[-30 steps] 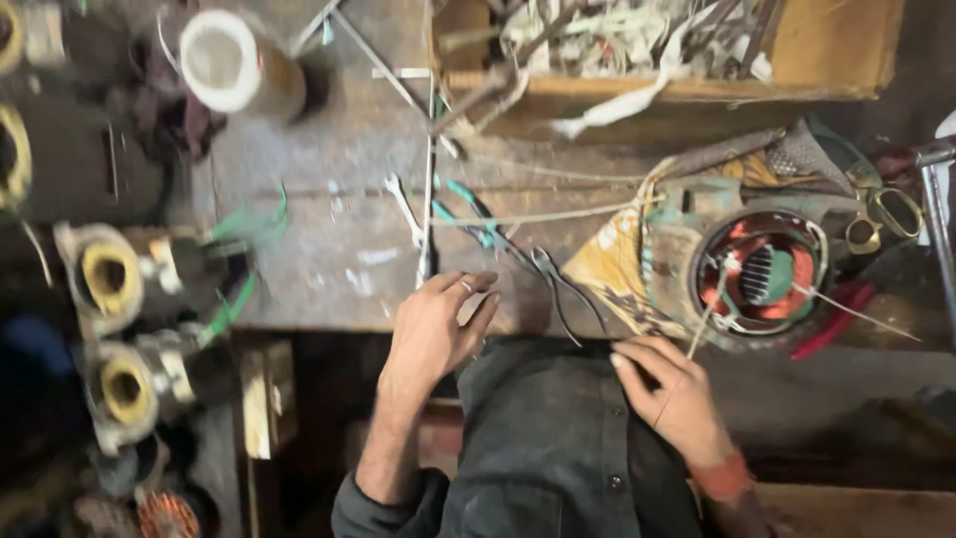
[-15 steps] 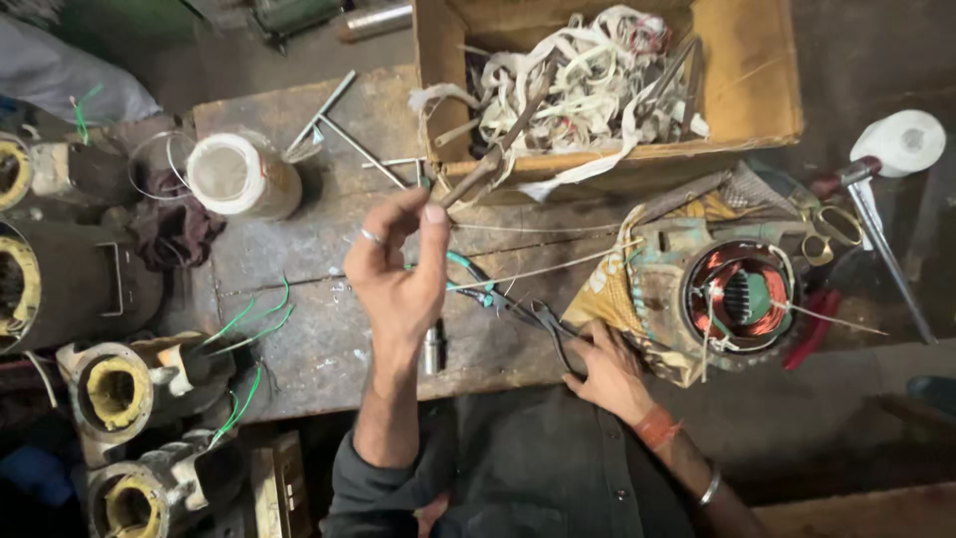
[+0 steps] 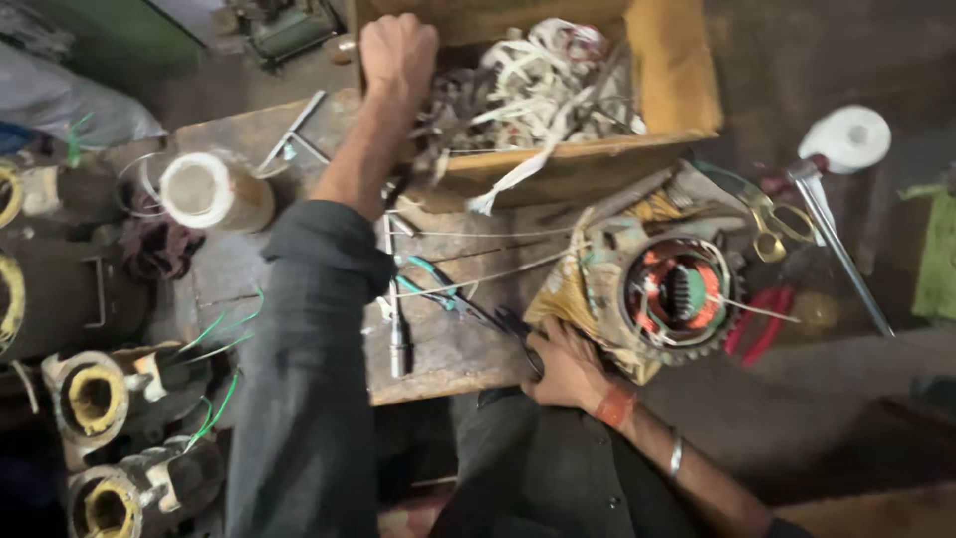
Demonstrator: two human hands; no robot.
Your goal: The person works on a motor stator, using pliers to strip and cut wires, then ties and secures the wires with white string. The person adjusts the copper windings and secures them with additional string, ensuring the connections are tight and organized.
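My left hand (image 3: 398, 55) reaches far forward into the left corner of an open cardboard box (image 3: 677, 90) full of white strips and scrap wire (image 3: 538, 80). Its fingers are curled into a fist; what they hold is hidden. My right hand (image 3: 570, 367) lies at the front edge of the worn bench (image 3: 448, 349). It is closed round a dark tool handle (image 3: 518, 334) and touches the yellow wrapping of a motor stator (image 3: 677, 294) with copper windings. My dark sleeve crosses the bench.
A white tape roll (image 3: 204, 189) stands on the bench's left. Teal-handled pliers (image 3: 433, 284) and a steel rod (image 3: 396, 319) lie mid-bench. Scissors (image 3: 772, 224), red-handled pliers (image 3: 762, 324) and a long metal bar (image 3: 841, 254) lie right of the stator. Motor housings (image 3: 95, 399) crowd the lower left.
My left hand has gone from above the bench's middle up into the cardboard box. My right hand has stayed at the bench's front edge beside the stator.
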